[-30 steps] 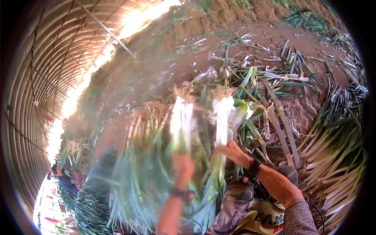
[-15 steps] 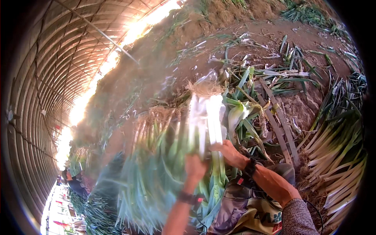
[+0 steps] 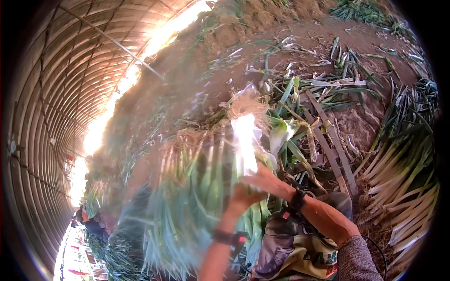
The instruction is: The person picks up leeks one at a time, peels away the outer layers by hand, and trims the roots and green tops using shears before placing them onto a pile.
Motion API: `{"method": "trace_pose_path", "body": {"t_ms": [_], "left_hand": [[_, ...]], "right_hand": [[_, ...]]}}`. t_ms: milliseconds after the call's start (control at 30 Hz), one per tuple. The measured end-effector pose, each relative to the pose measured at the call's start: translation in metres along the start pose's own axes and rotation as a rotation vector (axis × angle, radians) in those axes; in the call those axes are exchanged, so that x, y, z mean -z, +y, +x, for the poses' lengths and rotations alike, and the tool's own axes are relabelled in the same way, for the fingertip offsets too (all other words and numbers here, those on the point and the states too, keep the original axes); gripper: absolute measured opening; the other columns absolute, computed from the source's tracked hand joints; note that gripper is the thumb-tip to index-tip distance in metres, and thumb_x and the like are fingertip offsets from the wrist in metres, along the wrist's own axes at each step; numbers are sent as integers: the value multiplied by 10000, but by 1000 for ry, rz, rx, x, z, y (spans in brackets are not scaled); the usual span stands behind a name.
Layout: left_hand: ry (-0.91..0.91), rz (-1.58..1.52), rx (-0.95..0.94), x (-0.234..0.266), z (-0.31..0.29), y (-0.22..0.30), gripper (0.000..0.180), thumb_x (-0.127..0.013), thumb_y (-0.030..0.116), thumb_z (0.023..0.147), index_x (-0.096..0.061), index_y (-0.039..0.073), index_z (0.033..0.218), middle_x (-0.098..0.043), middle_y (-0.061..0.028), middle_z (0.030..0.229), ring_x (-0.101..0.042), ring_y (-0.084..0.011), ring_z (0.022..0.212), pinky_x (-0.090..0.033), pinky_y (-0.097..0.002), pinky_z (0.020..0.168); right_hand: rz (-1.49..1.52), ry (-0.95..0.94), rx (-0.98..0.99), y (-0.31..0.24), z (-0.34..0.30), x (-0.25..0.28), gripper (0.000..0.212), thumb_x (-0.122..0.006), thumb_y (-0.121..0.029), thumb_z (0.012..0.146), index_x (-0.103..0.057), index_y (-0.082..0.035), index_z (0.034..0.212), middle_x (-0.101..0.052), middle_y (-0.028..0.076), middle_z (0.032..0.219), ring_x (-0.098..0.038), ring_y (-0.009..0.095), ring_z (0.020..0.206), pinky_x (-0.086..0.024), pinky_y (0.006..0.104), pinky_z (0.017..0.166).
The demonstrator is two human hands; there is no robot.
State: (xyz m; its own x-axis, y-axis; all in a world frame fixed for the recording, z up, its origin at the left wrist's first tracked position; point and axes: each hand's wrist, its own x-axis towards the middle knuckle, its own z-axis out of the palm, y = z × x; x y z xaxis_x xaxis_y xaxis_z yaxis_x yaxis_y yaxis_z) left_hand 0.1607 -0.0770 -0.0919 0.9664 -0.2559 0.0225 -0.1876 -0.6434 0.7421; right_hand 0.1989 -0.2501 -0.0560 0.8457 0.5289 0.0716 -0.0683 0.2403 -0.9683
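A small bunch of leeks (image 3: 244,140), white-stemmed with shaggy roots pointing away from me, stands in front of me in bright light. My right hand (image 3: 263,181) is closed round the lower part of its white stems. Just below and to the left, my left hand (image 3: 244,196) wraps the same bunch where it turns green. The two hands touch or nearly so, and part of their fingers is hidden. Left of them lies a row of leeks (image 3: 197,187), roots away from me and green leaves toward me, hazy in the picture.
Trimmed leaves (image 3: 337,86) litter the soil ahead. Two flat strips (image 3: 333,140) lie to the right of my hands. Farther right is a pile of leeks (image 3: 398,187). My knee and a printed sack (image 3: 304,255) are close below. A ribbed tunnel roof (image 3: 70,103) curves at left.
My left hand has moved right and up against my right hand. The stems, spread apart before, are now drawn together into one narrow bunch.
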Motion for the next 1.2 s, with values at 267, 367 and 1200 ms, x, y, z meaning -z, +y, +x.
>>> {"method": "trace_pose_path", "body": {"t_ms": [267,367,1200], "left_hand": [[-56,165,30,-12,5,44,401,-873,128,715,-692,34,1060,-704,-42,1003,-656,-139,893,-532,-308,746],[134,-50,199,11,-10,91,313,-845,108,732,-717,41,1010,-715,-47,974,-665,-136,882,-532,-297,751],[179,-135,435,64,-93,47,330,-851,268,688,-690,-18,664,-588,-58,556,-532,-128,507,-425,-343,479]], "right_hand": [[-236,200,242,57,29,6,496,-712,-415,854,-643,75,887,-611,157,731,-619,254,665,-516,343,616],[-473,-154,-138,-26,5,13,598,-716,-446,851,-561,93,1060,-626,192,855,-637,271,774,-525,363,652],[-924,-407,426,-114,-16,36,353,-769,-326,821,-638,-24,949,-652,95,900,-635,188,670,-546,317,572]]}}
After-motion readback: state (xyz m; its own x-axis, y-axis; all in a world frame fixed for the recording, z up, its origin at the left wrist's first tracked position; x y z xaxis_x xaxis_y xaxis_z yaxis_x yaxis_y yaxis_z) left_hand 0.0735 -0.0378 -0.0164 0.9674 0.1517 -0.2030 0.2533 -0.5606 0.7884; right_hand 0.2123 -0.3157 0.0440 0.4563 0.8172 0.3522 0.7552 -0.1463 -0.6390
